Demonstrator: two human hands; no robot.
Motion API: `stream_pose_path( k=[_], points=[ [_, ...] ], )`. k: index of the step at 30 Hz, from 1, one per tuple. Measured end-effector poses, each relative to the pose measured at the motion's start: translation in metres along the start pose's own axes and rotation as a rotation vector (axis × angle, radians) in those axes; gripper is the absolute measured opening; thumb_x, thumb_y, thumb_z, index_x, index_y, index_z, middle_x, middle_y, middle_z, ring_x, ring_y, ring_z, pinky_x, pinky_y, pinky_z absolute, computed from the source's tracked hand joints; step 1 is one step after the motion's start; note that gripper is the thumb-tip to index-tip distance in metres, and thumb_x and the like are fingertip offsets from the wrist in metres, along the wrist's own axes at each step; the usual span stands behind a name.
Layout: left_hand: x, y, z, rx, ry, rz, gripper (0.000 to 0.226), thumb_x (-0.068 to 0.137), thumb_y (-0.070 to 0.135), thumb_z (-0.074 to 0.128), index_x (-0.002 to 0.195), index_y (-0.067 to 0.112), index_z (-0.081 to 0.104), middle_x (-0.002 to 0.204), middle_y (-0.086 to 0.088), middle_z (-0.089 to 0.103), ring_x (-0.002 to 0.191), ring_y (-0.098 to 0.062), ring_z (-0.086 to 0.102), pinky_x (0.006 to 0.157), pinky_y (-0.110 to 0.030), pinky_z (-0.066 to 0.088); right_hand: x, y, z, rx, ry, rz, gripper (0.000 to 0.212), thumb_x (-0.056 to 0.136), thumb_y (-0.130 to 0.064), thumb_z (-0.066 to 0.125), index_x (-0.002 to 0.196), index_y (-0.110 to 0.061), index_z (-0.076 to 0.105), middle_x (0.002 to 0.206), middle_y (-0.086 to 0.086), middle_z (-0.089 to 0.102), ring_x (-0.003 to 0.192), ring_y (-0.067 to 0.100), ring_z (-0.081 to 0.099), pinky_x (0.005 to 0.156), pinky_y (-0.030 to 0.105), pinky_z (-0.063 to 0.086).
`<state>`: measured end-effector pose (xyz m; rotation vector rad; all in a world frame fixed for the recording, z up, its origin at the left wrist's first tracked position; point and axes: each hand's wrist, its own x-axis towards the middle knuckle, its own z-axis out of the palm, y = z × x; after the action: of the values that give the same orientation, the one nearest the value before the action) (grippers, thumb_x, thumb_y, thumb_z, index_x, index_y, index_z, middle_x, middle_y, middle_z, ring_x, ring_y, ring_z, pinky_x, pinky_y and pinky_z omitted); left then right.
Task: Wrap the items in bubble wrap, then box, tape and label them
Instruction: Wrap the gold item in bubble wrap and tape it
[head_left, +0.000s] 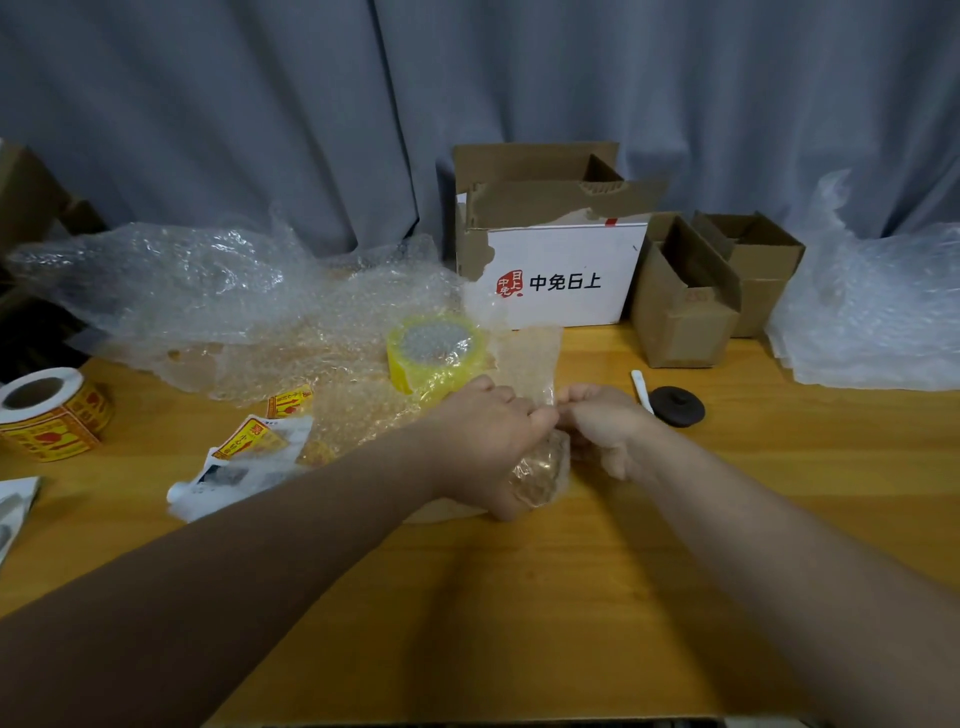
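I am holding a small bundle (540, 475), something golden-brown and rounded swathed in clear, pimpled plastic, low over the near middle of the wooden table (519, 597). My left hand (493, 431) is cupping it from the side, fingers curled close together and thumb tucked under it. My right hand (602, 426) is meeting it knuckle to knuckle, fingers bent and pinching the sheet of bubble wrap (535, 358), whose loose end is standing up crinkled behind my knuckles. Just beyond, a yellow tape roll (434, 353) is lying under more wrap. A flat dark round lid (677, 407) and a thin white stick (641, 389) are sitting to the right, a yellow label roll (52, 410) far left, and a white printed box (561, 275) is standing open at the back.
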<state>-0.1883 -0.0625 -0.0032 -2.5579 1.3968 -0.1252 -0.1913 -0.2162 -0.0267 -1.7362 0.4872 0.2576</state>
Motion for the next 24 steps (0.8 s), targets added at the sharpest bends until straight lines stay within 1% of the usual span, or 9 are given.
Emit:
stream_pose_path(
  k=[3,5,8,11,14,16,18,21,24],
  points=[
    [0.009,-0.005,-0.004,-0.129,-0.095,-0.049,0.081,0.066,0.056,0.07,0.131,0.019,0.038,0.099,0.003,0.059,0.098,-0.018,0.054,0.092,-0.032,0.031,-0.002,0.006,-0.001,0.013,0.063,-0.075,0.008,0.089,-0.006,0.063,0.093,-0.009,0.069,0.089,0.004,0.068,0.085,0.014,0.058,0.075,0.025,0.046],
    [0.016,-0.009,-0.006,-0.187,-0.149,-0.073,0.08,0.066,0.057,0.072,0.129,0.021,0.039,0.099,0.005,0.059,0.101,-0.018,0.053,0.095,-0.033,0.028,-0.003,0.01,0.002,0.063,0.118,-0.098,0.009,0.091,-0.009,0.062,0.091,-0.007,0.07,0.09,0.007,0.069,0.083,0.014,0.059,0.069,0.024,0.046],
    [0.023,-0.015,-0.009,-0.188,-0.2,-0.091,0.085,0.064,0.064,0.071,0.132,0.023,0.042,0.12,0.002,0.051,0.116,-0.019,0.039,0.104,-0.037,0.021,-0.002,0.015,0.007,0.122,0.157,-0.139,0.018,0.094,-0.01,0.057,0.078,-0.009,0.067,0.08,0.009,0.066,0.076,0.018,0.058,0.064,0.026,0.047],
    [0.024,-0.017,-0.01,-0.146,-0.209,-0.096,0.09,0.062,0.069,0.069,0.135,0.022,0.044,0.121,0.001,0.039,0.119,-0.02,0.032,0.104,-0.037,0.024,-0.002,0.02,0.006,0.145,0.114,-0.18,0.025,0.092,-0.009,0.057,0.069,-0.014,0.067,0.072,0.006,0.064,0.076,0.021,0.058,0.072,0.037,0.049],
    [0.022,-0.017,-0.01,-0.207,-0.147,-0.073,0.091,0.062,0.065,0.072,0.138,0.024,0.042,0.107,0.005,0.037,0.11,-0.015,0.035,0.094,-0.029,0.032,-0.003,0.02,0.002,0.223,0.053,-0.204,0.014,0.089,-0.012,0.059,0.083,-0.011,0.072,0.086,0.012,0.071,0.089,0.029,0.064,0.085,0.047,0.051],
    [0.02,-0.02,-0.009,-0.274,-0.104,-0.08,0.091,0.061,0.063,0.075,0.136,0.021,0.042,0.112,0.005,0.047,0.112,-0.015,0.043,0.094,-0.028,0.036,-0.006,0.02,-0.001,0.225,-0.036,-0.249,0.02,0.091,-0.027,0.062,0.101,-0.012,0.071,0.099,0.008,0.073,0.098,0.025,0.066,0.087,0.043,0.051],
    [0.017,-0.023,-0.008,-0.384,-0.087,-0.122,0.084,0.059,0.059,0.079,0.124,0.018,0.043,0.11,0.004,0.054,0.101,-0.015,0.053,0.086,-0.028,0.046,-0.011,0.022,-0.005,0.104,-0.157,-0.349,0.046,0.082,-0.047,0.066,0.116,-0.016,0.066,0.108,0.0,0.071,0.101,0.015,0.066,0.086,0.032,0.053],
    [0.017,-0.026,-0.008,-0.463,-0.093,-0.141,0.072,0.058,0.056,0.081,0.106,0.023,0.04,0.092,0.01,0.054,0.083,-0.011,0.054,0.068,-0.025,0.046,-0.016,0.025,-0.01,-0.101,-0.259,-0.429,0.065,0.066,-0.041,0.075,0.122,-0.014,0.056,0.107,0.0,0.069,0.093,0.009,0.068,0.076,0.025,0.054],
    [0.013,-0.025,-0.012,-0.395,-0.08,-0.124,0.072,0.06,0.064,0.075,0.112,0.022,0.048,0.103,0.008,0.046,0.098,-0.012,0.047,0.079,-0.023,0.042,-0.016,0.023,-0.012,-0.169,-0.255,-0.452,0.061,0.062,-0.039,0.079,0.111,-0.014,0.052,0.1,0.002,0.07,0.084,0.009,0.068,0.071,0.025,0.055]
  ],
)
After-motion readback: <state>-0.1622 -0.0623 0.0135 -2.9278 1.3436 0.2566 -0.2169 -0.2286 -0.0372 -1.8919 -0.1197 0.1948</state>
